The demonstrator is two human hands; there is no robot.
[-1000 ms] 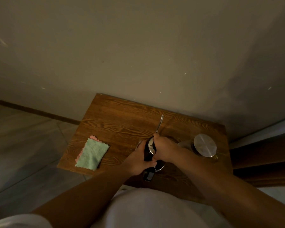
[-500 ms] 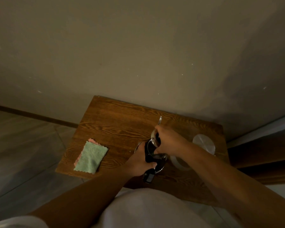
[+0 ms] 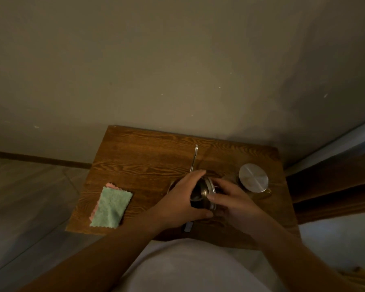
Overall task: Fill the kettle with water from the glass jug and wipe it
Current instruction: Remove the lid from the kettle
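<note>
Since a moment ago the right hand [image 3: 230, 199] has left the kettle's top and now pinches the lid [image 3: 207, 191] at its rim, while the left hand [image 3: 183, 199] cups the kettle [image 3: 200, 199] at the table's [image 3: 135, 157] middle, probably steadying it. The jug [image 3: 253, 180] waits capped just beside; the cloth [image 3: 111, 205] lies well apart.

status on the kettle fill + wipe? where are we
Early. Done: nothing clearly. The glass jug stands at the right of the table with its metal lid on, so pouring hasn't begun. In hand: both hands are at the kettle; the left hand holds its body, the right hand pinches the lid rim. Left: pour, then wipe; the folded cloth lies untouched at the left.
</note>
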